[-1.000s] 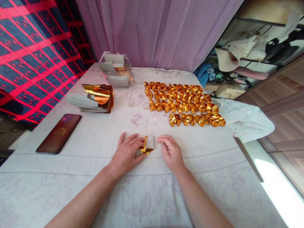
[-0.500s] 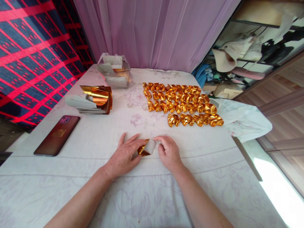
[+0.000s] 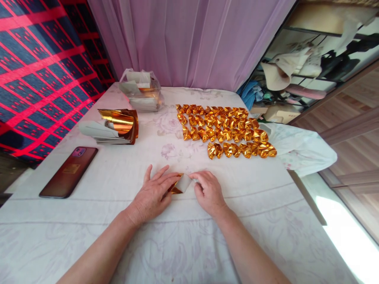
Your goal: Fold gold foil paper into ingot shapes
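Our left hand [image 3: 152,194], fingers spread, pins the gold-foil paper [image 3: 184,183] — we should crease evenly at two o'clock, where our right hand [image 3: 209,192] curls, its pinch unclear.

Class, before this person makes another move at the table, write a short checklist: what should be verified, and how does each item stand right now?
1. Left hand steadying the gold-and-grey paper: ok, its fingers rest on the left part.
2. Right hand at the paper's right corner: ok, fingertips are there.
3. Right hand's grip firm: cannot tell, the contact is too small to see.
4. Phone away from both hands: ok, it lies to the left.
5. Gold pieces clear of the hands: ok, they sit beyond the right hand.
6. Rows lined up at their left ends: not ok, the nearest starts further right.
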{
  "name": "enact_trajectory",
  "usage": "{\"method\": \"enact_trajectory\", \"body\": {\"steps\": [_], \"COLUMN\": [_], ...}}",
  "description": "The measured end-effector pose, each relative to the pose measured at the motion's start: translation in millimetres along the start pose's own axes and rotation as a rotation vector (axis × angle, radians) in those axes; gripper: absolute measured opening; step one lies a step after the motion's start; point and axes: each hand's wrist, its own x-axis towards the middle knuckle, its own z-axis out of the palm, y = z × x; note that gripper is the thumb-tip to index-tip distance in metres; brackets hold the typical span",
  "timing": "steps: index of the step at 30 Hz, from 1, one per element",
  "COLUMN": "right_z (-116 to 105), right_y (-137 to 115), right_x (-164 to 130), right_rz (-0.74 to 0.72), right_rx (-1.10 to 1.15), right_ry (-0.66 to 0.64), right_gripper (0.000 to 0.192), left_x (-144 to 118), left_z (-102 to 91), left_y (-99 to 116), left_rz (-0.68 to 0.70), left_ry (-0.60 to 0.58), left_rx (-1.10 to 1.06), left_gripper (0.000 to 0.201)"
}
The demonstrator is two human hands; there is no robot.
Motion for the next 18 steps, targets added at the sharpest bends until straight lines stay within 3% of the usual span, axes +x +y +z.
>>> {"method": "enact_trajectory", "body": {"steps": [8,18], "right_z": [-0.7,0.4], "right_y": [-1.6,-0.7], "right_x": [-0.2,-0.9], "right_rz": [-0.009,-0.031], "right_rx": [0.034,0.099], "right_ry": [-0.028,-0.032], "right_gripper": [0.038,0.032], "left_x": [-1.6,-2.1], "left_z": [0.7,-1.6], "left_y": [-2.5,-3.4], "left_rz": [0.03,0.094], "left_ry": [0.04,0.07], "left_rx": [0.026,0.039], "left_gripper": [0.053,0.038]}}
